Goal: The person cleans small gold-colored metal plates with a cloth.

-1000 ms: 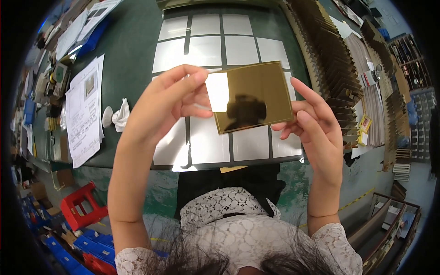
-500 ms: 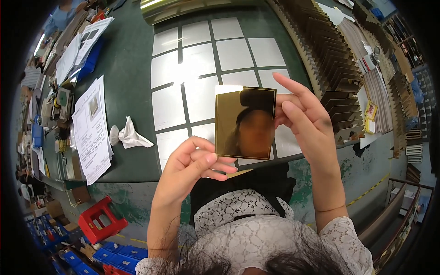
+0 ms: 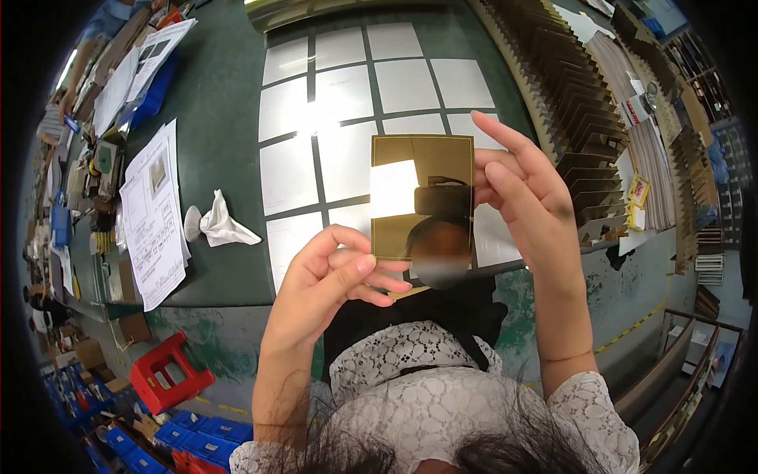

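A gold-tinted mirror plate (image 3: 392, 150) with a thin bright border is held up over the table's near edge. My left hand (image 3: 328, 268) pinches its lower left corner between thumb and fingers. At the right edge, my right hand (image 3: 529, 193) grips the plate with thumb and fingers, the forefinger stretched out past it. The plate's face reflects a bright lamp patch and a dark shape. Behind it, several pale rectangular sheets (image 3: 288, 178) lie in rows on the green table, partly hidden by the plate and my hands.
Printed papers (image 3: 154, 229) and a round knob with a crumpled white cloth (image 3: 225, 221) lie to the left. Racks of brown zigzag dividers (image 3: 576, 134) line the right side. A shiny rolled film (image 3: 316, 12) is at the back. A red stool (image 3: 170, 371) stands on the floor.
The mirror plate has tilted and risen slightly; a bright lamp reflection now shows on its left side, and the dark reflection has moved lower. Both hands keep their hold.
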Tool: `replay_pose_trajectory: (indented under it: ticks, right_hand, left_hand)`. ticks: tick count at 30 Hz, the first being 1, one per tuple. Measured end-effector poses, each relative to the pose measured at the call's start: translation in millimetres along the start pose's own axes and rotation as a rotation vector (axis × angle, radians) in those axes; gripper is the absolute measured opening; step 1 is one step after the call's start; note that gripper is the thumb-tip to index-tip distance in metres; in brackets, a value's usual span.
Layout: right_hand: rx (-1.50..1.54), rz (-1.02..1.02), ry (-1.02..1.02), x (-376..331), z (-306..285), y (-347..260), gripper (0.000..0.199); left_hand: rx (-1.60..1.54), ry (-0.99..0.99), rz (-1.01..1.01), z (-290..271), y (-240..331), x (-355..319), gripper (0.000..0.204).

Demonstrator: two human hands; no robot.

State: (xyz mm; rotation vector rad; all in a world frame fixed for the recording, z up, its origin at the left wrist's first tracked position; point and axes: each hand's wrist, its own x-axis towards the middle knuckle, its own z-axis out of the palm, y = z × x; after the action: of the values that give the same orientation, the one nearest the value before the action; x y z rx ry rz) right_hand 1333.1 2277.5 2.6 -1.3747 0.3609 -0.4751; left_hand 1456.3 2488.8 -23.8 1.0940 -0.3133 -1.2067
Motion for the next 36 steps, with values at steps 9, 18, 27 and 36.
replay_pose_trajectory:
  ticks: [9,18,27,36]
  right_hand:
    - [0.032,0.029,0.005,1.8,4.2,-2.6,0.044]
    - [0.041,0.017,-0.009,2.3,-0.3,2.3,0.042]
    - [0.075,0.015,-0.015,2.5,-0.1,3.4,0.041]
    - [0.062,0.014,-0.011,1.6,0.5,2.0,0.04]
  left_hand:
    - [0.045,0.006,0.055,3.1,-0.1,0.8,0.012]
    - [-0.002,-0.011,0.061,5.7,3.8,-0.4,0.012]
    - [0.055,-0.001,0.07,6.6,3.1,-1.2,0.014]
    - [0.003,0.003,0.065,6.0,0.5,-1.4,0.012]
